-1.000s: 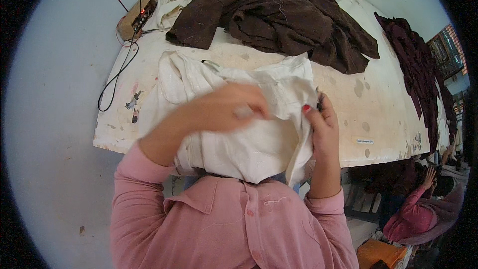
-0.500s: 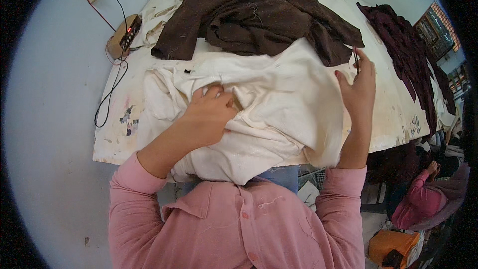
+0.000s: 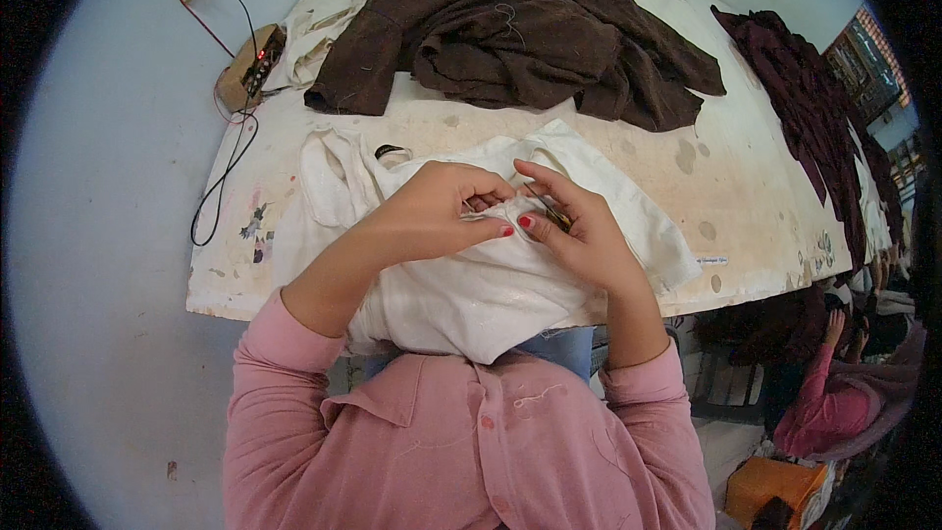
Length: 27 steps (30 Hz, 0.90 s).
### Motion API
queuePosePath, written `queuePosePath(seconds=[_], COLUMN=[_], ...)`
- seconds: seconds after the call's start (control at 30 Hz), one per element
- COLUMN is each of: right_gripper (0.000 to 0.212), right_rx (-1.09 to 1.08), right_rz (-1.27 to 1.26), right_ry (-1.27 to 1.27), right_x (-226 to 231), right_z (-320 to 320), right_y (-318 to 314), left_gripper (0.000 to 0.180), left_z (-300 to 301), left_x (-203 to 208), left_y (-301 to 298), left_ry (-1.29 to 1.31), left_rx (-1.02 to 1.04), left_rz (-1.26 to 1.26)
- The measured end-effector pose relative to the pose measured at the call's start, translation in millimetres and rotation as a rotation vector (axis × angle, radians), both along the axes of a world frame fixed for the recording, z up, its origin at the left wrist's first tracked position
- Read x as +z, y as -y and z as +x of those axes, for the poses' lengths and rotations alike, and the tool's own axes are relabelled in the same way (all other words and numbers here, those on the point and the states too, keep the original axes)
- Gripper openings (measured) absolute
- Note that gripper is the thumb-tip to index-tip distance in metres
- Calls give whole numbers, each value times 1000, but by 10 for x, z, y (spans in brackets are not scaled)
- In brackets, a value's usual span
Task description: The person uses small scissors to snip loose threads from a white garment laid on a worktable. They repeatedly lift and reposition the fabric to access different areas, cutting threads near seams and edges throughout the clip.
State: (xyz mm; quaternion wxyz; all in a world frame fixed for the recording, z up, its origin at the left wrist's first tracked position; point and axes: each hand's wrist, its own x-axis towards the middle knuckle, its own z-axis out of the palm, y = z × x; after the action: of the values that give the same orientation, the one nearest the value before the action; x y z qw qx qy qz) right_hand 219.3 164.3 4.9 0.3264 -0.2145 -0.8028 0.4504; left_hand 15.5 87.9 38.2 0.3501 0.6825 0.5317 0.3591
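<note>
A white cloth garment [image 3: 451,299] lies bunched along the near edge of the table and hangs over it toward my lap. My left hand [image 3: 417,216] is closed on a fold of it, thumb and fingers pinching the cloth. Close by on the right, my right hand [image 3: 594,240] grips a small dark pair of thread snips [image 3: 557,218], partly hidden in the palm. The snips' thin tip points at the pinched fold, and the right thumb is by the cloth. Whether the blades touch a thread is too small to tell.
A dark brown garment [image 3: 510,34] is heaped across the far side of the stained table [image 3: 751,226]. Maroon cloth [image 3: 785,108] hangs over the right edge. At left are a wooden box [image 3: 240,79] and a black cable [image 3: 221,191]. Another person [image 3: 834,402] works at lower right.
My right hand has come in from the far right with the snips to meet my left hand at the fold. The garment's right part has dropped and flattened onto the table.
</note>
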Motion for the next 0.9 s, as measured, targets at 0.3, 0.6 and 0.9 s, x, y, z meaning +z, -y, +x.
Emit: queuePosePath(seconds=[0.3, 0.6, 0.9], right_gripper=[53, 48, 43], right_rx=[-131, -162, -237], right_rz=[-190, -166, 136], right_ry=[61, 61, 34], right_x=[96, 102, 131], right_z=[-43, -46, 23], right_y=[88, 113, 100], left_gripper=[15, 14, 15], left_z=[58, 25, 10], left_x=[101, -77, -61], left_y=[-10, -113, -126], left_ry=[89, 107, 158], left_rx=[131, 53, 60], left_rz=[-64, -24, -100])
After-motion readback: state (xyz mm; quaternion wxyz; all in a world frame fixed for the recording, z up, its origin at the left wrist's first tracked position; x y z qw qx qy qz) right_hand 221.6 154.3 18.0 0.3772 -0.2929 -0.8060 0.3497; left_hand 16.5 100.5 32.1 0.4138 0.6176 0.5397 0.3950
